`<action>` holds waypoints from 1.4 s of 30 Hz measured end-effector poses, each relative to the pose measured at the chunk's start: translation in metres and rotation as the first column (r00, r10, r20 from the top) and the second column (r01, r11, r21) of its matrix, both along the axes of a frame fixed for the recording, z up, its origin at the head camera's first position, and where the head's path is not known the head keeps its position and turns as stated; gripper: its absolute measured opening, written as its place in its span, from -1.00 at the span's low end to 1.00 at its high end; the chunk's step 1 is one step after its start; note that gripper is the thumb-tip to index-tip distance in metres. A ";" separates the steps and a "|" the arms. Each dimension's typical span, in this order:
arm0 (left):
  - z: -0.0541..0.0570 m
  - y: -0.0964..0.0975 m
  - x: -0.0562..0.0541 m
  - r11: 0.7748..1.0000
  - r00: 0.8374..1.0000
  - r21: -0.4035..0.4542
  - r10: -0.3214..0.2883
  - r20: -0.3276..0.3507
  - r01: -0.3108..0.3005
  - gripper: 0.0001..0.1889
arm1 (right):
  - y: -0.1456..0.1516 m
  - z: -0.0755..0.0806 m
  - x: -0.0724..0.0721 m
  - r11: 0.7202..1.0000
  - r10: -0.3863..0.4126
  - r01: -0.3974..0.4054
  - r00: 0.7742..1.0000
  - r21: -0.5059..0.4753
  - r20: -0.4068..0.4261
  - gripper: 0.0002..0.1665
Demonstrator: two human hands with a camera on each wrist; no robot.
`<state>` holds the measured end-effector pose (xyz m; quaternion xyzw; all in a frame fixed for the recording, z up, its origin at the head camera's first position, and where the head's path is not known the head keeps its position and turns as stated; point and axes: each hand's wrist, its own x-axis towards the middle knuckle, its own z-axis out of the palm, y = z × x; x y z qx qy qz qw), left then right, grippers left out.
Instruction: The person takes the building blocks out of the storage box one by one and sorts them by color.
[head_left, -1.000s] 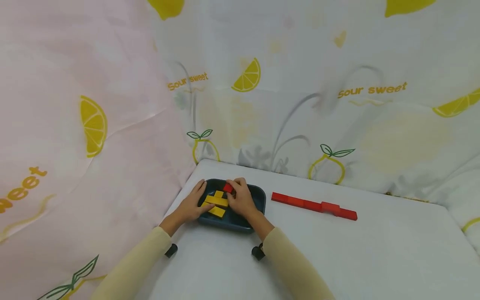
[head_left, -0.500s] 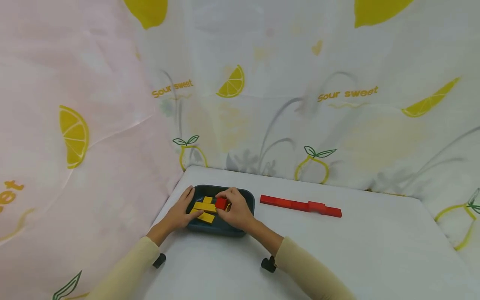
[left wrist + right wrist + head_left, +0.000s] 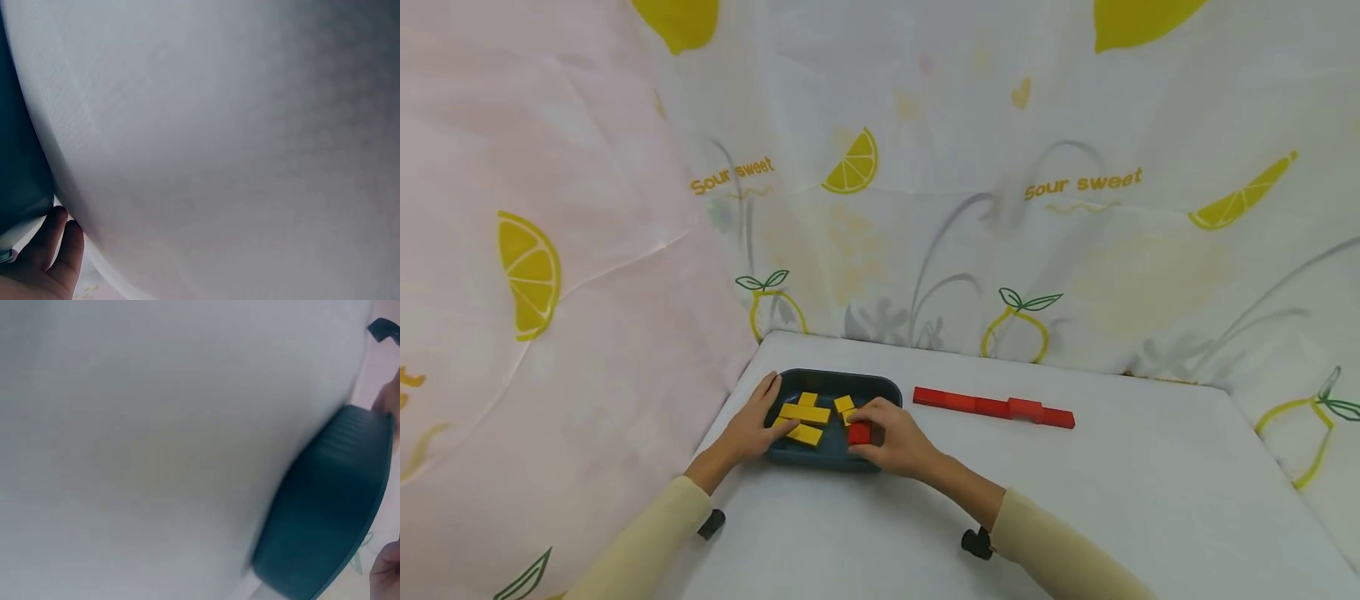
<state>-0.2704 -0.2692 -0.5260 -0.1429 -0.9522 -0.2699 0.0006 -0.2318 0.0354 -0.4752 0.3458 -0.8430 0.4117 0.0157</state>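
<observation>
My right hand (image 3: 904,442) pinches a red block (image 3: 860,432) between thumb and fingers at the near right part of the tray (image 3: 829,456); I cannot tell whether the block touches the tray floor. A second ago it was at the far side beside a yellow piece, so it has come across toward me, and two small yellow blocks (image 3: 844,403) on the right now show from under my fingers. To my judgement, the block is picked out from its neighbours but has not left the tray. My left hand (image 3: 748,429) lies at the left rim, fingers fairly straight, thumb reaching in over the longer yellow blocks (image 3: 805,413); that probably steadies the tray. On the white table (image 3: 850,533), to the right of the tray and apart from it, lies a row of red blocks (image 3: 992,407).
</observation>
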 end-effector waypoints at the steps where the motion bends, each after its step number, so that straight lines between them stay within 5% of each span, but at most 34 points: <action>1: 0.000 0.000 0.000 1.000 1.000 0.000 -0.001 -0.001 0.001 0.02 | 0.005 -0.001 -0.001 1.000 -0.013 0.013 1.000 0.010 0.000 -0.54; 14: 0.001 0.000 0.001 1.000 1.000 0.006 -0.001 0.017 0.001 0.01 | 0.078 -0.019 0.007 0.989 -0.146 0.146 0.989 0.012 0.010 -0.59; 22: 0.004 0.001 0.000 1.000 1.000 0.013 0.002 0.013 -0.002 0.00 | 0.113 -0.007 0.005 0.977 -0.213 0.213 0.976 0.025 0.031 -0.60; 34: 0.006 0.001 0.001 1.000 1.000 0.002 -0.004 0.019 0.004 0.01 | 0.188 -0.011 0.009 0.938 -0.331 0.329 0.944 0.110 0.001 -0.56; 42: 0.004 0.001 0.001 1.000 1.000 0.009 -0.012 0.003 0.012 -0.01 | 0.223 -0.010 0.010 0.930 -0.333 0.335 0.942 0.152 -0.037 -0.57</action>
